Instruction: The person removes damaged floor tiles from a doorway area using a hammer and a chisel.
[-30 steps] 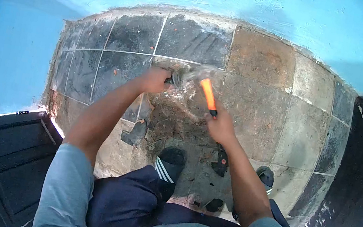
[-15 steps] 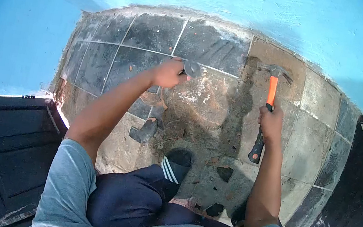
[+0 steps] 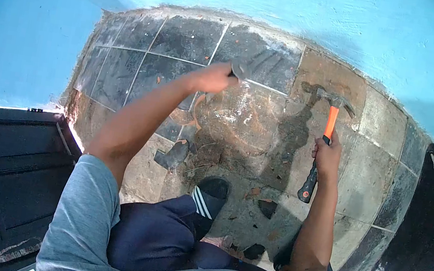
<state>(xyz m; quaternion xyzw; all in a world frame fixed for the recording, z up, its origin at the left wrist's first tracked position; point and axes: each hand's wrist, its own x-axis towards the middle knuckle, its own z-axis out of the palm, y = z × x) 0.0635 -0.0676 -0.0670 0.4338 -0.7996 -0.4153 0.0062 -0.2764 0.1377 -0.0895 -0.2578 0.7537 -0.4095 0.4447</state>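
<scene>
My left hand (image 3: 215, 78) is closed around what looks like a chisel (image 3: 239, 71); only its round grey top shows, blurred, and its lower end is hidden. It is over the edge between a dark floor tile (image 3: 265, 56) and a rough bare patch (image 3: 240, 113) of broken-up floor. In my right hand (image 3: 328, 156) is a claw hammer (image 3: 331, 120) with an orange and black handle, gripped partway along. The hammer's metal head points away from me, to the right of the chisel and apart from it.
Broken tile pieces (image 3: 172, 155) lie left of my sandalled foot (image 3: 211, 193), and more fragments (image 3: 266, 208) are to its right. Blue walls (image 3: 281, 5) border the floor. A dark panelled door (image 3: 27, 169) stands at the left.
My right hand has brought the hammer slightly nearer to me and tilted its head rightward. My left hand has shifted a little to the right and away from me with the chisel.
</scene>
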